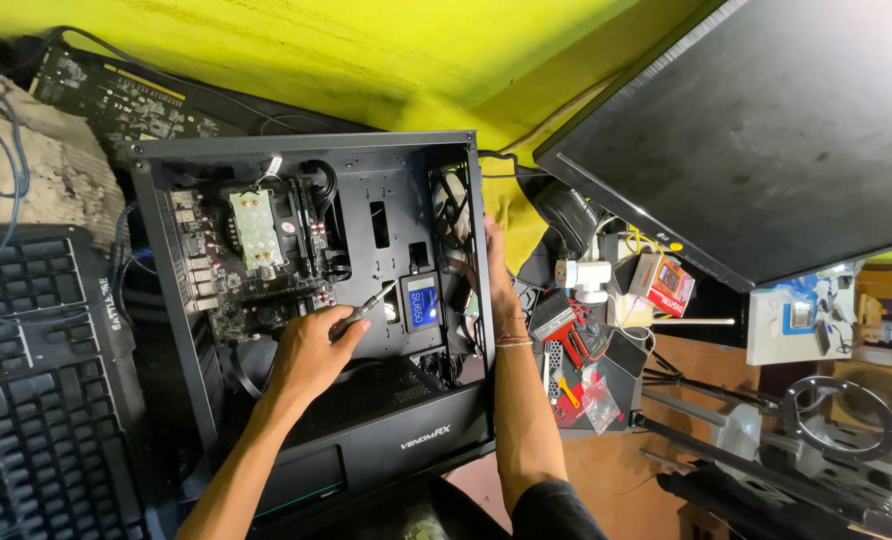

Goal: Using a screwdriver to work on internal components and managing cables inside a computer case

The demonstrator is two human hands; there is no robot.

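An open black computer case (pixel 436 445) lies on its side in front of me. Inside are a motherboard (pixel 236 290) with a pale heatsink (pixel 256 228), and a small drive with a blue label (pixel 419 302). My left hand (pixel 309 352) grips a screwdriver (pixel 368 307) whose tip points at the drive's left edge. My right hand (pixel 497 272), with bracelets at the wrist, rests flat against the case's right edge beside a fan (pixel 453 205).
A black keyboard (pixel 36 380) lies to the left of the case, and a graphics card (pixel 126 95) sits at the upper left on a yellow surface (pixel 366 50). A dark monitor (pixel 766 130) leans at the upper right. Small boxes, cables and a ring-shaped stand (pixel 836 410) crowd the right.
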